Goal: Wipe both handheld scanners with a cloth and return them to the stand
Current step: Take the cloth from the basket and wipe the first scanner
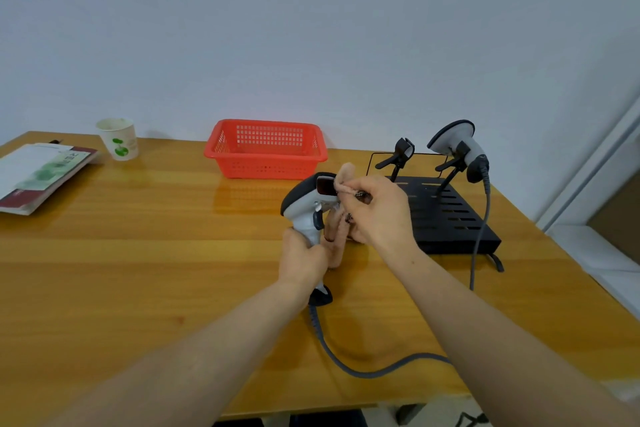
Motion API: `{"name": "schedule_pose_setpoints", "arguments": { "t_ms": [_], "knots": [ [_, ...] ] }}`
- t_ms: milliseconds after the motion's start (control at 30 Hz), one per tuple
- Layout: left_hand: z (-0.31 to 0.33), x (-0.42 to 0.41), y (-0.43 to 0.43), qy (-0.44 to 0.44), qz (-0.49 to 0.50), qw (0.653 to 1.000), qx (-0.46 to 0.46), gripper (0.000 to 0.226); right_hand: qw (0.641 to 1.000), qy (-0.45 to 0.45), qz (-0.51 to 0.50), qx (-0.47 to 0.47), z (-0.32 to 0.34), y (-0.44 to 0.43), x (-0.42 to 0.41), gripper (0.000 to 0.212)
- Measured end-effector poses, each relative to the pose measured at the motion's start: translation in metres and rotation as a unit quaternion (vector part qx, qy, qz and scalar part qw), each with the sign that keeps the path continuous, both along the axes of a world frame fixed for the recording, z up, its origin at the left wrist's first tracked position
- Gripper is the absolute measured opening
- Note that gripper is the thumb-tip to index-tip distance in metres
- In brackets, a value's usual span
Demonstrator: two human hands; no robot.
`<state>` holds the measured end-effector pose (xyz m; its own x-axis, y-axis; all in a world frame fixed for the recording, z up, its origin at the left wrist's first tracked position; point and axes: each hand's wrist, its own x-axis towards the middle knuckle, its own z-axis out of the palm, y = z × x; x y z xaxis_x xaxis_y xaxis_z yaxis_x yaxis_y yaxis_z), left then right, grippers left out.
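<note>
Just left of the stand (446,218), holding one scanner (304,204) upright above the tabletop (138,253), left grip (303,255) curling tightly round its handle. Pinching a pink cloth (346,172) in the right grip (381,215), fingers closing on it, and pressing it to that scanner's window. Trailing a grey cable (363,371) from the handle across the tabletop, in front of the stand. Sitting in the stand's right clip, the second scanner (457,142). Lying farther left of the stand, a red basket (266,149).
</note>
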<state>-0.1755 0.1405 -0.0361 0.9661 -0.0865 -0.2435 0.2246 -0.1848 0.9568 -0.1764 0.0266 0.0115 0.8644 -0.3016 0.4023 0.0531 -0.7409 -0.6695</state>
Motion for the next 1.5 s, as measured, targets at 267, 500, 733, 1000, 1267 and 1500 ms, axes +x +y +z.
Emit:
{"name": "schedule_pose_setpoints", "arguments": {
  "t_ms": [267, 500, 733, 1000, 1267, 1500],
  "knots": [
    [0.003, -0.005, -0.001, -0.029, -0.039, 0.995, 0.085, 0.037, 0.992, -0.033, 0.081, 0.086, 0.010, 0.020, -0.003, 0.012],
    [0.001, -0.004, 0.001, -0.017, -0.033, 0.996, 0.075, 0.028, 0.987, -0.017, 0.133, -0.086, 0.009, 0.008, -0.006, 0.019],
    [-0.003, -0.003, 0.003, -0.018, -0.020, 0.998, 0.060, 0.026, 0.966, 0.040, 0.077, -0.243, 0.002, -0.015, -0.002, 0.020],
    [0.003, 0.003, 0.003, -0.048, 0.001, 0.996, 0.069, 0.031, 0.973, 0.002, 0.040, -0.226, 0.006, -0.007, -0.002, 0.026],
    [0.004, 0.005, 0.001, -0.063, 0.007, 0.996, 0.056, 0.036, 0.996, 0.020, 0.080, -0.043, 0.026, -0.003, 0.005, 0.019],
    [0.006, 0.002, 0.001, -0.051, 0.004, 0.997, 0.060, 0.036, 0.995, 0.036, 0.066, -0.072, 0.025, -0.003, 0.001, 0.014]
  ]
}}
